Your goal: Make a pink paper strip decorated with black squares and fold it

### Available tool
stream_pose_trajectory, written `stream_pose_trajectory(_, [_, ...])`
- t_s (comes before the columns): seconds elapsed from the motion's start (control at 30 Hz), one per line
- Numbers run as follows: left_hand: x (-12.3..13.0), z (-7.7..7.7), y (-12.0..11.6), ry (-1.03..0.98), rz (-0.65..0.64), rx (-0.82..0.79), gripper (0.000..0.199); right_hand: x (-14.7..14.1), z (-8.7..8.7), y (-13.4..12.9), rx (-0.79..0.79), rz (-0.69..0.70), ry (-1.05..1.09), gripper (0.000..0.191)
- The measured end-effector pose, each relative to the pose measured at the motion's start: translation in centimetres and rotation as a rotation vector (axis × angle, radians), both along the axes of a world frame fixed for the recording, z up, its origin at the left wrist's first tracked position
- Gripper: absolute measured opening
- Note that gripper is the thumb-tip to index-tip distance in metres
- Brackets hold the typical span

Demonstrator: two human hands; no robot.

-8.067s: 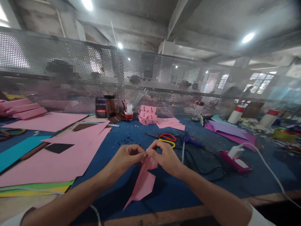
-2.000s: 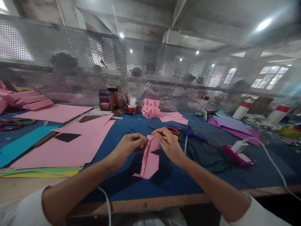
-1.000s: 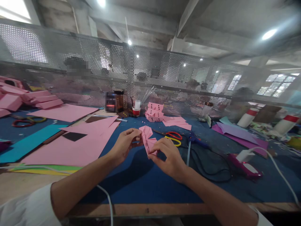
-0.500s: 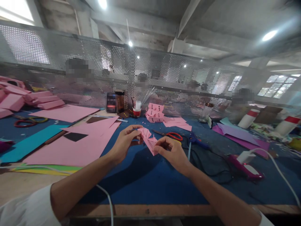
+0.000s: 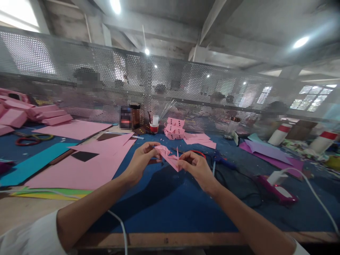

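Head view, and the folded pink paper point(image 5: 169, 158) is held up on the near side of the dotted pink stack point(image 5: 174, 128)! Which way does it point?

Slantwise: the long axis drops from below-left of the stack to slightly right of it, and a thin flap (quite a spike) stands up by the lower end.

And the grip?

Left hand point(image 5: 143, 158) pinches the upper end, right hand point(image 5: 197, 169) the lower, fingertips closed on both, the paper spanning between them.

What's changed?

Two seconds ago it dangled beneath both hands; now it's stretched across!
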State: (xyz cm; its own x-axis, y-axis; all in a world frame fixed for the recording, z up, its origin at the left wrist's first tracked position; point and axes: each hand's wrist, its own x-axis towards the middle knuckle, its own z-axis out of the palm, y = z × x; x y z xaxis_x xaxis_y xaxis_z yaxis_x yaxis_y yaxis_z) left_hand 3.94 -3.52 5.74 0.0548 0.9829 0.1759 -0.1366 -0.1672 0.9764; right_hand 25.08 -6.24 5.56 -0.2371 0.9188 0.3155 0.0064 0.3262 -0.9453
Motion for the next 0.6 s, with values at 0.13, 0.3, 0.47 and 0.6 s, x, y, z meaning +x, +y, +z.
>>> stream_pose_trajectory(0.13, [0.05,0.16,-0.01,0.000,0.002,0.014,0.031,-0.01,0.19,0.01,-0.019,-0.004,0.008,0.018])
stream_pose_trajectory(0.3, [0.00,0.28,-0.20,0.037,0.012,0.055,0.025,0.12,0.26,0.05,-0.037,0.023,0.024,0.018])
stream_pose_trajectory(0.47, [0.00,0.16,-0.14,0.055,0.038,0.075,0.019,0.29,0.20,0.12,-0.042,0.071,0.031,0.020])
stream_pose_trajectory(0.6, [0.06,0.08,-0.02,0.067,0.033,0.105,0.020,0.31,0.13,0.18,-0.046,0.110,0.049,0.023])
